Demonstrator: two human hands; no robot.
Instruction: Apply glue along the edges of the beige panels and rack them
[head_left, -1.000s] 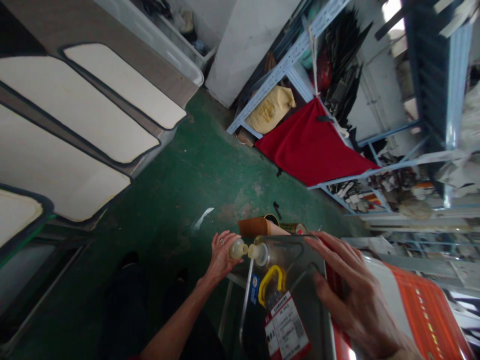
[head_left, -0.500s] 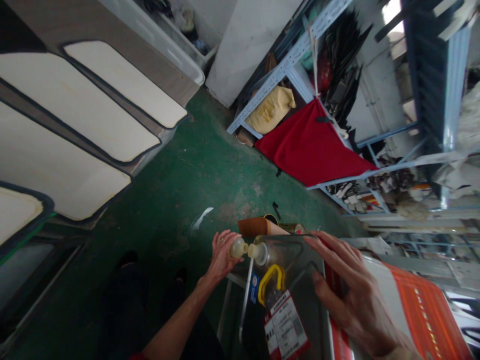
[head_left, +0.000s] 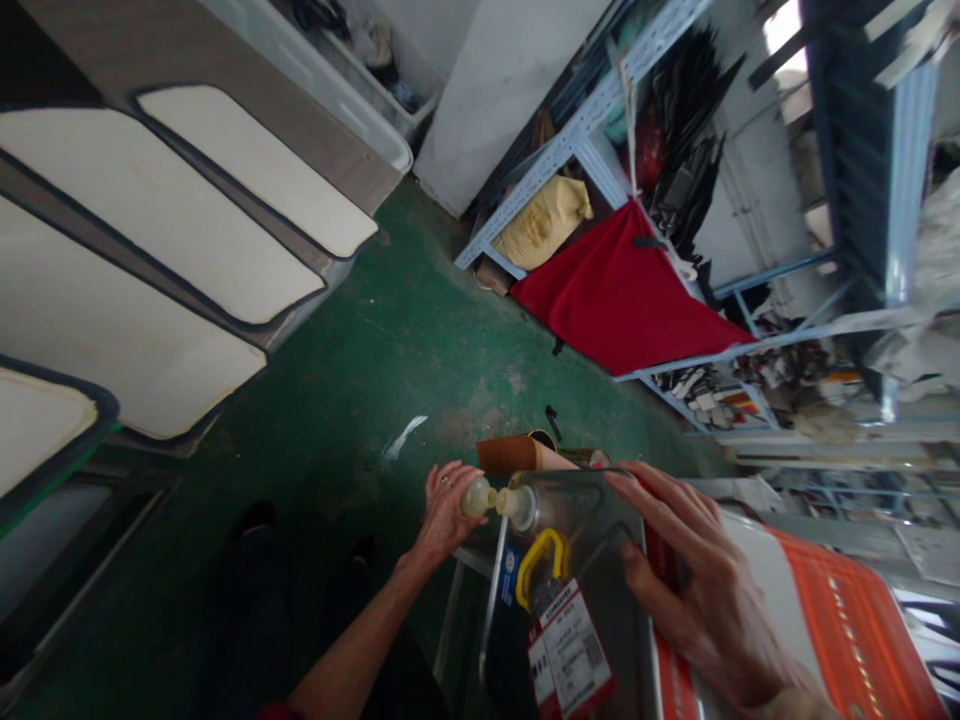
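Note:
My left hand (head_left: 448,510) is closed around a small translucent bottle (head_left: 475,497), its mouth facing the pale spout (head_left: 516,507) of a large metal can (head_left: 592,520). Bottle mouth and spout are right against each other; whether liquid passes between them is hard to tell. The can lies tipped, its top with a yellow handle (head_left: 541,562) and a white-and-red label (head_left: 570,650) facing me. My right hand (head_left: 701,570) grips the can at its edge, fingers over one side and thumb on the top. Its red, white and orange side (head_left: 847,600) stretches off to the right.
White panels with dark edges (head_left: 165,220) lie on a surface at the left. Blue metal shelving (head_left: 555,165) with a red cloth (head_left: 622,290) stands ahead. A brown sheet-like roll (head_left: 510,453) is just beyond the can. Green floor (head_left: 337,360) carries a scrap (head_left: 405,437).
Both hands, the bottle and the can keep nearly the same places. The view has shifted very slightly.

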